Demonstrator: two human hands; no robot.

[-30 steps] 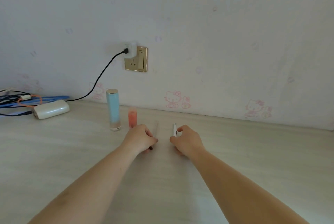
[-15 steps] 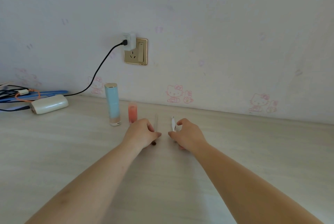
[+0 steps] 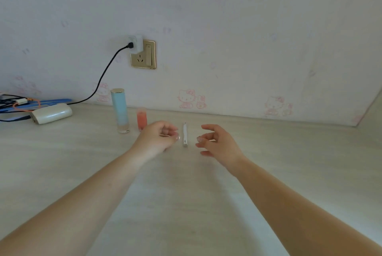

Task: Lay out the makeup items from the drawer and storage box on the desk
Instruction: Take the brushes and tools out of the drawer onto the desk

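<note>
No brand or writing is legible on any item. One slim white pen-shaped makeup stick lies flat on the pale wood-grain table, long axis running near to far, between both hands and touching neither. The left hand is loosely curled; whether it holds anything cannot be determined. The right hand is half open and empty. One tall light-blue cylindrical bottle and one short coral-pink tube stand upright, far left.

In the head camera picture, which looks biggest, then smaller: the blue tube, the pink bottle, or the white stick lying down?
1. Blue tube, clearly tallest.
2. White stick and pink bottle look about alike; the stick lies pointing away from the camera, so I won't rank them.
</note>
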